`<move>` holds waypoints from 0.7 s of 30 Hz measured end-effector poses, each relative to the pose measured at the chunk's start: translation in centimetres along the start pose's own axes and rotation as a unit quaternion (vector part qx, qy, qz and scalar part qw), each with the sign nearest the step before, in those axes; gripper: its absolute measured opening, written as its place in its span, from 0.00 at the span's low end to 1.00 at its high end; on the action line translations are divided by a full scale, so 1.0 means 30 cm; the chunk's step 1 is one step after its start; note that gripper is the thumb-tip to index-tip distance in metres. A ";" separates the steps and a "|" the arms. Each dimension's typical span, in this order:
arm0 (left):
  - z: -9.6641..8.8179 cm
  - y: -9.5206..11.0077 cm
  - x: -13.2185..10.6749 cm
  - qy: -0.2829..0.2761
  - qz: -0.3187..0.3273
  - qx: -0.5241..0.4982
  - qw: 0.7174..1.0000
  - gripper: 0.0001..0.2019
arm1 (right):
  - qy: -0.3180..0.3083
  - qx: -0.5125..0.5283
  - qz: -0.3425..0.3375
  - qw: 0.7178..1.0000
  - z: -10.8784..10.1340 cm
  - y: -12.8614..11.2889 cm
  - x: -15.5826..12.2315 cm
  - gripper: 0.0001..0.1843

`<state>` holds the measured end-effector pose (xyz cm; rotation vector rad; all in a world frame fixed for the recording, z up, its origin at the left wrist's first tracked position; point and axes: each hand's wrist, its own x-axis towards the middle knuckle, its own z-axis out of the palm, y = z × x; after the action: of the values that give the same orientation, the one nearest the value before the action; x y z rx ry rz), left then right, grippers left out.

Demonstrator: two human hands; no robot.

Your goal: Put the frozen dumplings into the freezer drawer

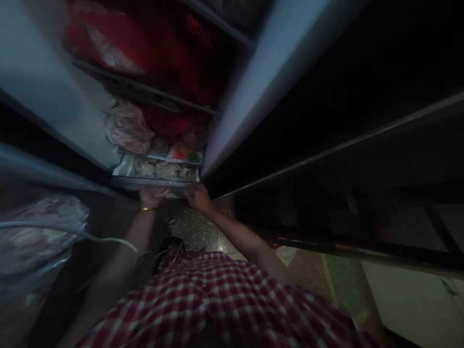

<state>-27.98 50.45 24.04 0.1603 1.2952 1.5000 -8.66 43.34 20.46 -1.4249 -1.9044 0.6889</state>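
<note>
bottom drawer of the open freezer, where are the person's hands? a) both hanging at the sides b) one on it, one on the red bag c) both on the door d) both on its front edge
d: the left hand and the right hand both meet the front edge of the bottom drawer, side by side.

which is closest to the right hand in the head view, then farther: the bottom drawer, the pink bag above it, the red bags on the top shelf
From the right hand:
1. Bottom drawer, its front edge right at the fingers.
2. Pink bag, on the shelf above the drawer, to the left.
3. Red bags, on the top shelf, farthest up and left.
</note>
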 end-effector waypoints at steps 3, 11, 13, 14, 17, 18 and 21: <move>0.060 0.017 0.027 -0.011 0.000 -0.004 1.000 0.28 | -0.006 0.022 0.017 1.000 0.010 0.016 -0.058 0.22; 0.206 0.056 0.096 -0.049 0.024 -0.011 0.998 0.28 | -0.015 0.090 0.068 0.993 0.066 0.112 -0.235 0.19; 0.247 0.067 0.118 -0.048 0.028 -0.007 0.998 0.28 | -0.012 0.104 0.089 0.991 0.075 0.140 -0.277 0.20; 0.264 0.072 0.128 -0.046 0.030 -0.003 0.999 0.28 | -0.011 0.109 0.104 0.989 0.079 0.153 -0.297 0.20; 0.278 0.077 0.139 -0.040 0.031 0.010 0.999 0.29 | -0.013 0.123 0.148 0.981 0.097 0.186 -0.352 0.20; 0.263 0.072 0.133 -0.039 0.030 0.016 0.999 0.30 | -0.016 0.128 0.159 0.979 0.105 0.195 -0.369 0.20; 0.174 0.042 0.075 -0.037 0.019 0.042 0.998 0.29 | -0.026 0.137 0.187 0.972 0.128 0.213 -0.418 0.16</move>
<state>-26.11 55.63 25.92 0.2942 1.3016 1.4585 -5.17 32.89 10.87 -1.6083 -1.5146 1.1294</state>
